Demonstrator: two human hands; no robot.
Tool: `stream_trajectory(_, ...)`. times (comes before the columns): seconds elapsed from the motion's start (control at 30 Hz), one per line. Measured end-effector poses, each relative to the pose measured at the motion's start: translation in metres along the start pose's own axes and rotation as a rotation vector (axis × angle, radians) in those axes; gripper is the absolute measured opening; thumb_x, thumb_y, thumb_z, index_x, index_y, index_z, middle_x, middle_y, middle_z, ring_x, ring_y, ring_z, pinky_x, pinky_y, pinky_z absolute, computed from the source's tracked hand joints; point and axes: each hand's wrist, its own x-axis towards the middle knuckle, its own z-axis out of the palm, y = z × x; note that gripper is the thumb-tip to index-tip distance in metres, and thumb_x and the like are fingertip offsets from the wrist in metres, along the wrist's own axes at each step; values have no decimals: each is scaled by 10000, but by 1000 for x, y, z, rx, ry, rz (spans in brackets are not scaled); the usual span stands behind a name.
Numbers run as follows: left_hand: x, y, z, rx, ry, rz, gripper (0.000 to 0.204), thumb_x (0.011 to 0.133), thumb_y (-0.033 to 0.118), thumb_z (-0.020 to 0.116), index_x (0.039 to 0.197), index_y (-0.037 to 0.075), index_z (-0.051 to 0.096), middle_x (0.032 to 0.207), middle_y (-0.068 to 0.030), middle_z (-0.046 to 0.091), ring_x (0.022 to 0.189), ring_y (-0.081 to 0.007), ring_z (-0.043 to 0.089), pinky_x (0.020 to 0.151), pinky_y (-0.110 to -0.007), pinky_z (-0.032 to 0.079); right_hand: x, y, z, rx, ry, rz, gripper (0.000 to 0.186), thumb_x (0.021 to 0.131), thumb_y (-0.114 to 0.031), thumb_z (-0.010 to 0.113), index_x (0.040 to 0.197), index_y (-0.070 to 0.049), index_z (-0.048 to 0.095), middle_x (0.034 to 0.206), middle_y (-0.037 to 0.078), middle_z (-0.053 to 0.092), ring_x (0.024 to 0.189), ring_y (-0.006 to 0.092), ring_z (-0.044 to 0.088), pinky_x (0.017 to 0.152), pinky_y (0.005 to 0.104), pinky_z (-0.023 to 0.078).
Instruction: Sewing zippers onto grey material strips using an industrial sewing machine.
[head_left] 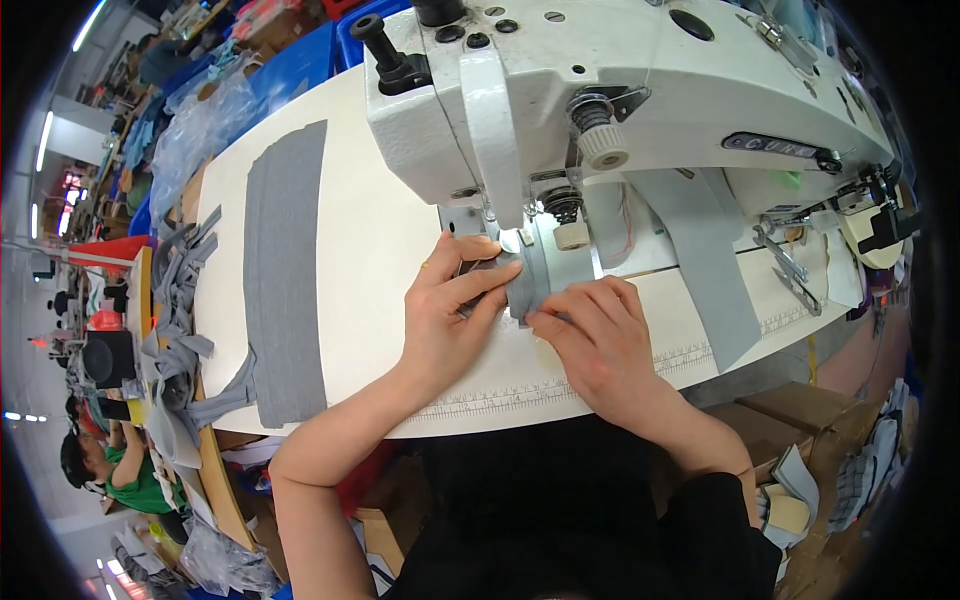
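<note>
A narrow grey fabric strip (530,283) lies at the needle area of a white sewing machine (700,90), its far end running in beneath the machine head. My left hand (445,315) holds the strip's left side, thumb and fingertips drawn together on it close to the needle. At the strip's near end, my right hand (603,345) pinches the cloth, its other fingers curled. Both hands are just in front of the machine head, which hides part of the stitching spot.
A stack of grey fabric strips (285,280) lies on the left of the white table (365,330), with a heap of scraps (180,330) beyond its edge. Right of the machine are a long grey fabric piece (710,285) and metal thread snips (795,275). A person in green (140,480) is at far left.
</note>
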Motion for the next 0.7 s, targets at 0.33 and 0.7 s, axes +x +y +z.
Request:
stream_trajectory(0.33, 0, 8, 2, -34, -22, -80, 354, 808, -65, 744, 1147, 36, 777, 1176, -106, 649, 1086, -280, 643, 974, -372, 514, 0, 0, 0, -10, -21, 55, 326, 780, -18, 661, 1104, -27, 691, 1170, 75, 654, 1111, 265, 600, 985, 462, 441)
stream_trajectory(0.7, 1, 1, 7, -85, 31, -49, 248, 817, 25, 831, 1054, -17, 770, 1123, -116, 683, 1155, -288, 656, 975, -370, 540, 3, 3, -3, 47, -54, 160, 133, 792, 9, 610, 886, -71, 559, 1344, 115, 659, 1236, 303, 571, 1026, 485, 376)
